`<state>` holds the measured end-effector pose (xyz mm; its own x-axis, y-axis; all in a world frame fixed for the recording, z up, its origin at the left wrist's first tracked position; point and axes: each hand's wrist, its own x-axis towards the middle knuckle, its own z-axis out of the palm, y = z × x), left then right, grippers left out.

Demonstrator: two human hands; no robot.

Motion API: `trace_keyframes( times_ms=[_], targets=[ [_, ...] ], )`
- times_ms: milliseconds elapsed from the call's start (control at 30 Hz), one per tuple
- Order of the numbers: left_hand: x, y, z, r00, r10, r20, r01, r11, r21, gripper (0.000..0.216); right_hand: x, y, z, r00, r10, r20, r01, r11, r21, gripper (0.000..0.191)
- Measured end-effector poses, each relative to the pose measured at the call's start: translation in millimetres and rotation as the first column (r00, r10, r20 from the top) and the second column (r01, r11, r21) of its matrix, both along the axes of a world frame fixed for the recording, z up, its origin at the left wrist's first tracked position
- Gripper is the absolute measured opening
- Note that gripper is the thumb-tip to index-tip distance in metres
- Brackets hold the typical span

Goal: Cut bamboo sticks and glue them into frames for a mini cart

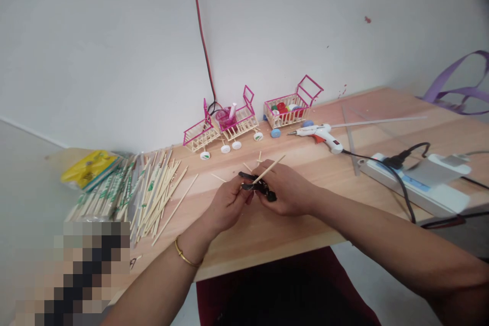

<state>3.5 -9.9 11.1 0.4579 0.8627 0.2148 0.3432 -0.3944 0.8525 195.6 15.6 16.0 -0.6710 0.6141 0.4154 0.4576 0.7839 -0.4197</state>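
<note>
My left hand (228,202) is closed, with its fingertips pinched at the lower end of a thin wooden stick (270,169). That stick slants up to the right across a black pliers-like tool (272,196), between whose jaws it seems to pass. My right hand (290,189) is wrapped round this tool, and its fingers partly cover it. The two hands meet above the front part of the wooden table (305,232). A few short stick pieces (217,178) lie just behind them.
Miniature stick-built shopping carts (240,125) stand by the wall, one holding coloured caps (282,110). To the right are a glue gun (321,135) and a power strip (416,183) with cables. Loose sticks (162,204) and bagged chopsticks (107,196) lie left.
</note>
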Motion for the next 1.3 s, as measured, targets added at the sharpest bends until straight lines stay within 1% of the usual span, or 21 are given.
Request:
trace_keyframes(
  times_ms=[133, 200, 300, 367, 400, 433, 500, 567, 633, 733, 800, 833, 867, 933, 967, 1000, 1067, 1100, 1167, 1233, 1300],
  targets=[
    [1.9, 1.2, -4.0, 0.999, 0.037, 0.015, -0.037, 0.999, -0.031, 0.033, -2.2, 0.7, -1.2, 0.999, -0.031, 0.016, 0.031, 0.999, -0.008, 0.022],
    [2.8, 2.7, -7.0, 0.995, 0.071, 0.068, -0.066, 0.995, -0.07, 0.035, -0.9, 3.3, 0.7, 0.999, -0.034, 0.033, 0.034, 0.999, -0.016, 0.025],
    [2.9, 6.9, -10.0, 0.951, 0.165, 0.263, -0.11, 0.971, -0.211, 0.031, 7.4, 11.1, 5.6, 0.996, -0.052, 0.069, 0.052, 0.999, 0.006, 0.03],
    [2.1, 10.8, -9.7, 0.87, 0.228, 0.437, -0.085, 0.943, -0.323, 0.029, 16.9, 19.1, 7.5, 0.98, -0.165, 0.113, 0.166, 0.986, -0.003, 0.032],
    [1.6, 12.8, -8.9, 0.817, 0.253, 0.518, -0.051, 0.927, -0.371, 0.031, 22.1, 23.5, 7.5, 0.95, -0.259, 0.174, 0.264, 0.965, -0.005, 0.033],
    [1.2, 14.7, -8.0, 0.762, 0.271, 0.588, -0.007, 0.911, -0.412, 0.034, 27.4, 28.0, 6.7, 0.896, -0.371, 0.245, 0.378, 0.926, 0.021, 0.035],
    [0.9, 17.5, -6.4, 0.668, 0.302, 0.68, 0.079, 0.88, -0.468, 0.038, 36.9, 36.0, 3.4, 0.747, -0.556, 0.364, 0.569, 0.818, 0.082, 0.042],
    [1.2, 19.0, -6.2, 0.618, 0.321, 0.718, 0.12, 0.864, -0.49, 0.035, 43.8, 41.6, -1.0, 0.631, -0.633, 0.448, 0.674, 0.734, 0.088, 0.046],
    [2.0, 19.3, -7.8, 0.601, 0.335, 0.725, 0.104, 0.867, -0.487, 0.025, 47.9, 44.3, -5.0, 0.58, -0.632, 0.514, 0.706, 0.705, 0.069, 0.05],
    [2.9, 19.6, -11.4, 0.592, 0.333, 0.734, 0.047, 0.895, -0.444, 0.018, 49.3, 45.0, -8.5, 0.59, -0.606, 0.534, 0.692, 0.72, 0.053, 0.058],
    [2.9, 20.2, -13.1, 0.582, 0.322, 0.747, 0.022, 0.912, -0.41, 0.017, 46.5, 44.2, -8.2, 0.651, -0.61, 0.452, 0.663, 0.747, 0.052, 0.059],
    [2.7, 20.5, -13.6, 0.583, 0.318, 0.748, 0.005, 0.919, -0.395, 0.018, 43.7, 43.1, -7.2, 0.709, -0.597, 0.375, 0.63, 0.775, 0.044, 0.055],
    [2.5, 20.8, -13.8, 0.592, 0.316, 0.742, -0.018, 0.925, -0.38, 0.019, 39.7, 41.4, -5.9, 0.781, -0.559, 0.279, 0.575, 0.817, 0.026, 0.048],
    [2.4, 20.7, -13.5, 0.623, 0.313, 0.717, -0.065, 0.934, -0.351, 0.021, 28.8, 35.3, -2.9, 0.919, -0.39, 0.054, 0.391, 0.92, -0.031, 0.031],
    [2.7, 20.1, -13.2, 0.64, 0.305, 0.705, -0.075, 0.938, -0.338, 0.022, 22.3, 31.0, -1.8, 0.962, -0.269, -0.04, 0.266, 0.962, -0.069, 0.028],
    [3.3, 19.2, -12.7, 0.652, 0.293, 0.699, -0.068, 0.941, -0.331, 0.022, 15.7, 26.2, -1.1, 0.981, -0.167, -0.1, 0.156, 0.982, -0.106, 0.026],
    [5.7, 16.5, -11.6, 0.669, 0.259, 0.697, -0.017, 0.943, -0.334, 0.021, 3.6, 16.5, -1.1, 0.991, -0.028, -0.134, 0.007, 0.988, -0.155, 0.026],
    [7.3, 14.8, -11.0, 0.68, 0.243, 0.691, 0.009, 0.94, -0.34, 0.021, -1.3, 12.4, -1.6, 0.994, 0.0, -0.112, -0.021, 0.983, -0.181, 0.028],
    [11.0, 11.2, -10.2, 0.715, 0.222, 0.663, 0.039, 0.934, -0.355, 0.021, -8.1, 6.7, -2.6, 0.998, 0.0, -0.063, -0.015, 0.972, -0.235, 0.022],
    [14.4, 7.9, -10.4, 0.76, 0.217, 0.612, 0.033, 0.928, -0.371, 0.023, -12.0, 4.0, -2.8, 1.0, -0.01, -0.013, 0.006, 0.958, -0.285, 0.012],
    [16.9, 5.3, -11.9, 0.805, 0.213, 0.554, 0.015, 0.926, -0.377, 0.026, -14.3, 3.0, -2.3, 1.0, -0.028, 0.009, 0.029, 0.947, -0.32, 0.007]
  ],
)
